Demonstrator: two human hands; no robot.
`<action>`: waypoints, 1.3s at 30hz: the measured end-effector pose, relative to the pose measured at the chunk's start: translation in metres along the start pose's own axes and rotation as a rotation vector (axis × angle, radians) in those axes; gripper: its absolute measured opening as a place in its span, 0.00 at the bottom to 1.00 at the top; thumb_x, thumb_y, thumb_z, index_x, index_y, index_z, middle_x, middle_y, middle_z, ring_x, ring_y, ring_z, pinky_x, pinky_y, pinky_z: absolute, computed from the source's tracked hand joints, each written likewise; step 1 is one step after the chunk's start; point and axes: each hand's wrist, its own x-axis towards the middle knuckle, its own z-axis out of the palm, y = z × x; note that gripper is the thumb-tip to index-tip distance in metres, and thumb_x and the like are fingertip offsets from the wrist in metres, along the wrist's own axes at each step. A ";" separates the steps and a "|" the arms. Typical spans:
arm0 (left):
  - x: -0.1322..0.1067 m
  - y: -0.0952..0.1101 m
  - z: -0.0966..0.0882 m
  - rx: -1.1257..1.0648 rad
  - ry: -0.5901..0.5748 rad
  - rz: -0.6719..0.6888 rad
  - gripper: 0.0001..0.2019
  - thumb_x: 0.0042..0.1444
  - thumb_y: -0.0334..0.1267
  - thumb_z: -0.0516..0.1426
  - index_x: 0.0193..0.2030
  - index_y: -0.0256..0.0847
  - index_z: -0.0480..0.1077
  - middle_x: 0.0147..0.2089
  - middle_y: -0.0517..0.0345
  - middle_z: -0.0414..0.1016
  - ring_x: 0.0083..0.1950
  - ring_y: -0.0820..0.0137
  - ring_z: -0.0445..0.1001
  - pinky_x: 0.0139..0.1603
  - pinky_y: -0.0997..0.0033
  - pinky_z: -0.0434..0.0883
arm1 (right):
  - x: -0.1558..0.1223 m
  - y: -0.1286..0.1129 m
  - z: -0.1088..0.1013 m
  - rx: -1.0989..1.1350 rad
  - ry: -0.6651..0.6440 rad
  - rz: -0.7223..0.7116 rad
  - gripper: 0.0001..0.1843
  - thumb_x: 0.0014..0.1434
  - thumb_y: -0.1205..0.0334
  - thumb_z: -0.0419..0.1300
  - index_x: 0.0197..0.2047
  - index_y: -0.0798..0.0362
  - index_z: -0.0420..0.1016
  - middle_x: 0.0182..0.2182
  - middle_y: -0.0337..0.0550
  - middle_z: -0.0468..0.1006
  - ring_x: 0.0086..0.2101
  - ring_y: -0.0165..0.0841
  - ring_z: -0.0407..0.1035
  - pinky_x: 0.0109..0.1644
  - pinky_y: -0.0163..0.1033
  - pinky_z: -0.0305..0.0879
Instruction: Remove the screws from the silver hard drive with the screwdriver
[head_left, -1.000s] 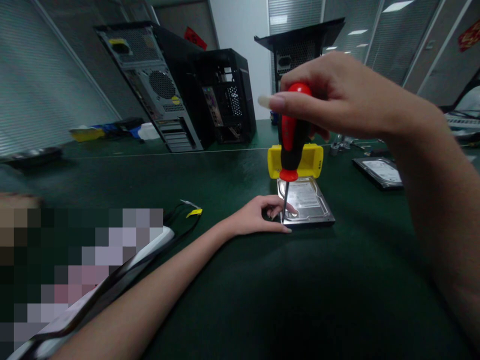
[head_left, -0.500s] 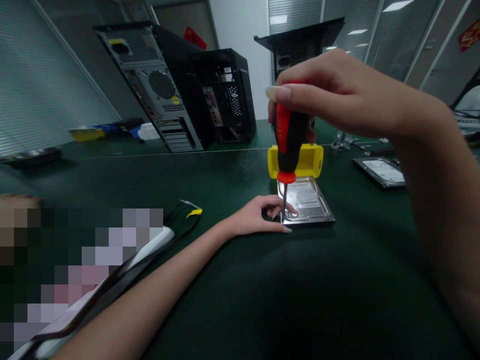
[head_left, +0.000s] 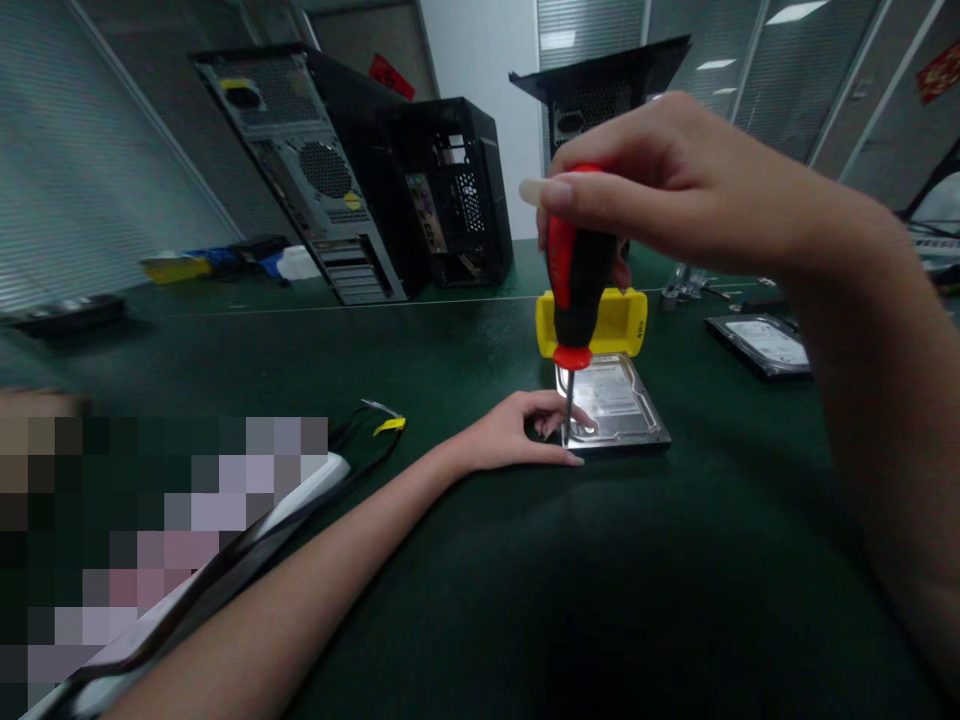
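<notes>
My right hand (head_left: pixel 637 195) is closed around the red and black handle of a screwdriver (head_left: pixel 576 300). The screwdriver stands nearly upright, its tip at the near left corner of a silver hard drive (head_left: pixel 619 400). The drive lies flat on the green table. My left hand (head_left: pixel 525 430) grips the drive's left near corner, with a finger on its top and the thumb along its front edge. Just behind the drive stands an open yellow plastic case (head_left: pixel 619 325). The screw under the tip is too small to make out.
A second hard drive (head_left: pixel 765 345) lies at the right. Computer cases (head_left: pixel 360 180) stand at the back. At the left are a power strip (head_left: pixel 300 500) with black cables, a yellow-tagged wire (head_left: pixel 390 426), and a blurred hand (head_left: pixel 37 402) of another person.
My right hand has twisted slightly, its thumb shifting left and the screwdriver handle turning with it. My left hand and the hard drive stay in place.
</notes>
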 end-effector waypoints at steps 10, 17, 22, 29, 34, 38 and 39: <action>0.000 0.000 0.000 -0.016 0.004 0.003 0.22 0.48 0.46 0.60 0.48 0.40 0.69 0.33 0.60 0.62 0.33 0.74 0.60 0.33 0.74 0.56 | 0.000 0.000 0.001 -0.015 -0.004 0.013 0.17 0.61 0.49 0.48 0.33 0.50 0.70 0.24 0.37 0.69 0.23 0.23 0.63 0.24 0.31 0.60; 0.001 -0.001 0.001 -0.017 0.014 0.001 0.22 0.47 0.47 0.61 0.48 0.40 0.69 0.31 0.62 0.61 0.32 0.74 0.59 0.32 0.74 0.55 | 0.001 0.002 0.000 -0.060 -0.003 0.008 0.16 0.61 0.48 0.47 0.38 0.50 0.70 0.29 0.37 0.71 0.26 0.23 0.65 0.25 0.28 0.62; 0.001 0.000 0.001 -0.020 0.014 -0.001 0.22 0.47 0.47 0.61 0.48 0.41 0.69 0.33 0.60 0.63 0.32 0.74 0.59 0.33 0.74 0.55 | 0.002 0.004 0.000 -0.114 0.024 -0.006 0.18 0.60 0.46 0.47 0.43 0.48 0.68 0.36 0.36 0.71 0.30 0.23 0.67 0.27 0.27 0.63; 0.001 0.000 0.000 -0.017 0.011 0.005 0.22 0.47 0.46 0.61 0.48 0.40 0.69 0.32 0.62 0.60 0.32 0.74 0.59 0.32 0.74 0.55 | 0.002 0.002 0.001 -0.098 0.001 -0.028 0.18 0.61 0.47 0.47 0.36 0.51 0.68 0.27 0.37 0.67 0.26 0.23 0.61 0.25 0.29 0.58; 0.001 0.001 0.001 -0.019 0.011 0.001 0.21 0.47 0.46 0.61 0.48 0.40 0.69 0.32 0.61 0.61 0.32 0.74 0.59 0.32 0.74 0.55 | 0.001 0.002 0.002 0.021 -0.024 -0.051 0.15 0.64 0.54 0.42 0.37 0.50 0.66 0.31 0.36 0.68 0.28 0.23 0.65 0.27 0.28 0.61; 0.001 0.001 0.001 -0.011 0.007 -0.005 0.22 0.47 0.47 0.61 0.48 0.40 0.69 0.34 0.60 0.63 0.33 0.74 0.60 0.33 0.74 0.55 | 0.000 0.002 0.002 0.037 -0.046 -0.046 0.14 0.64 0.56 0.43 0.38 0.50 0.66 0.30 0.36 0.69 0.28 0.23 0.66 0.27 0.29 0.63; 0.001 0.001 0.001 -0.011 0.006 -0.003 0.22 0.47 0.46 0.61 0.48 0.40 0.69 0.34 0.60 0.63 0.33 0.74 0.60 0.33 0.74 0.56 | 0.000 0.002 0.001 0.036 -0.050 -0.041 0.14 0.64 0.56 0.43 0.38 0.50 0.66 0.30 0.36 0.69 0.28 0.23 0.66 0.27 0.29 0.63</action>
